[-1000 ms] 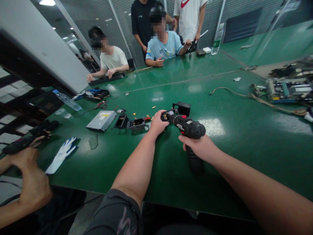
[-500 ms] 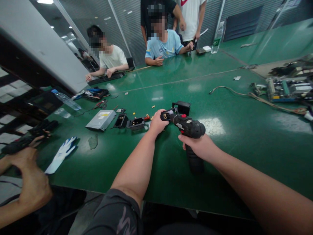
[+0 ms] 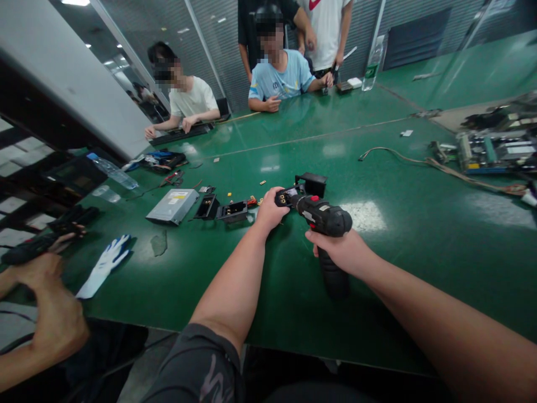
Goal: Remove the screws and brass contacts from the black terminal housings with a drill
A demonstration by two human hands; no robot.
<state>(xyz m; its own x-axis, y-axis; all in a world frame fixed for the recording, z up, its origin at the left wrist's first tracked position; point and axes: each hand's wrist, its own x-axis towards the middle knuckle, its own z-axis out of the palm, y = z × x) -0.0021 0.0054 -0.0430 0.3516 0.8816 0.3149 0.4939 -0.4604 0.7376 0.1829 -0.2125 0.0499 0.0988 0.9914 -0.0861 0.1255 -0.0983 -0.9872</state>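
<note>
My right hand (image 3: pixel 342 249) is wrapped around the grip of a black cordless drill (image 3: pixel 325 215) with red buttons. The drill's nose points away and to the left, at a small black plastic housing (image 3: pixel 282 197) with brass-coloured contacts. My left hand (image 3: pixel 269 210) closes on that housing and keeps it on the green table; the drill's tip is hidden against it. Just behind the drill an open black plastic box (image 3: pixel 314 183) stands beside the housing. Left of my left hand lie two more black plastic boxes, an open one (image 3: pixel 233 211) and a tilted one (image 3: pixel 206 206), with small brass pieces.
A silver disc drive (image 3: pixel 173 206), a white-and-blue glove (image 3: pixel 104 266) and plastic bottles (image 3: pixel 113 170) lie to the left. A co-worker's hand (image 3: pixel 54 285) holds a black tool at far left. Circuit boards (image 3: pixel 490 151) and a cable (image 3: pixel 440 165) are at right. People sit opposite.
Almost nothing differs. The view has shifted very slightly; both my hands, the drill and the housing keep their places.
</note>
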